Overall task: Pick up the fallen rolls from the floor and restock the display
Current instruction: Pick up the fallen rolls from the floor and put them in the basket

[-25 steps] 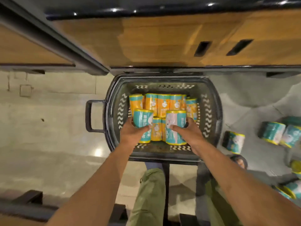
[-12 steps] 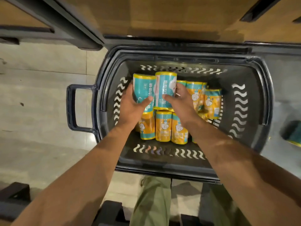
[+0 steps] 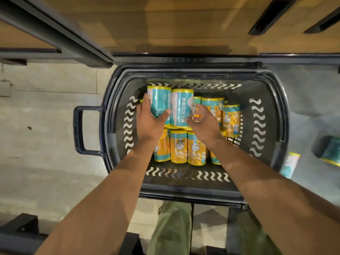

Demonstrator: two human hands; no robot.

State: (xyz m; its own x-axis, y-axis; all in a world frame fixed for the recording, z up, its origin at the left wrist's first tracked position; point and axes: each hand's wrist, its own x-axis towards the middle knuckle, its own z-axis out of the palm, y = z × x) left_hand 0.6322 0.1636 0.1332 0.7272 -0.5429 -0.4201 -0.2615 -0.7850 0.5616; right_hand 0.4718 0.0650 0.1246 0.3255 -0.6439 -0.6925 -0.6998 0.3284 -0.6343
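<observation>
A dark plastic basket (image 3: 266,181) holds several orange and teal rolls (image 3: 178,146), standing packed together. My left hand (image 3: 150,124) grips a teal roll (image 3: 160,100) at the basket's back left. My right hand (image 3: 203,126) holds a second teal roll (image 3: 182,105) right beside the first, fingers curled round its right side. Both teal rolls sit on top of the orange rolls, touching each other. Two fallen rolls lie on the floor to the right of the basket, one white and teal (image 3: 290,167) and one dark teal (image 3: 330,152).
The basket has a side handle (image 3: 79,129) on its left and stands against a wooden display unit (image 3: 165,24). Pale tiled floor (image 3: 46,144) lies to the left. My legs in green trousers (image 3: 171,230) are below the basket's near rim.
Both hands have carried the two teal rolls from the basket's front to its back left, onto the orange rolls. The view has closed in on the basket.
</observation>
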